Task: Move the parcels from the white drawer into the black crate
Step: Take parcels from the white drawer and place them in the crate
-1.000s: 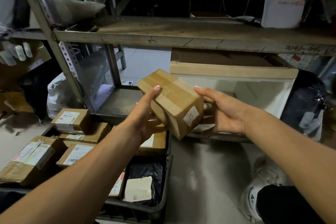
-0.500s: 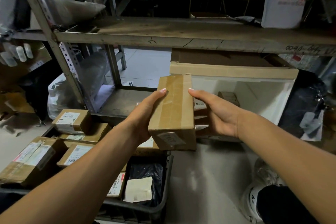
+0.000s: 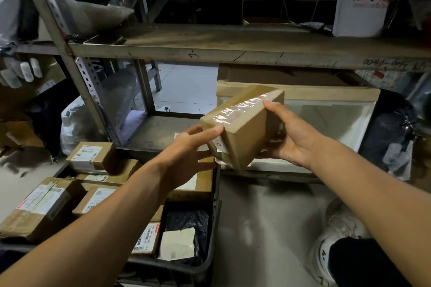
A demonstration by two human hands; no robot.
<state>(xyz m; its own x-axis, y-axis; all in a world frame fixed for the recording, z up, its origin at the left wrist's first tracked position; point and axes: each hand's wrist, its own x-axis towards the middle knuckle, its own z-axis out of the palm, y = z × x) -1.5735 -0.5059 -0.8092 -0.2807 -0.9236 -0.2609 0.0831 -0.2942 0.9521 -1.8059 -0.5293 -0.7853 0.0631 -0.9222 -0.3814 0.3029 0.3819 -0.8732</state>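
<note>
The shelf edge has "0040-004" handwritten on it, rest too faint to read. A white bag up top shows red Chinese characters, blurry. The small parcel label reads something like "00 013". Other labels are illegible.

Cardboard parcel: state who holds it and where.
Both hands hold the cardboard parcel in the air: left hand at its near-left labelled end, right hand on its right side and underneath.
</note>
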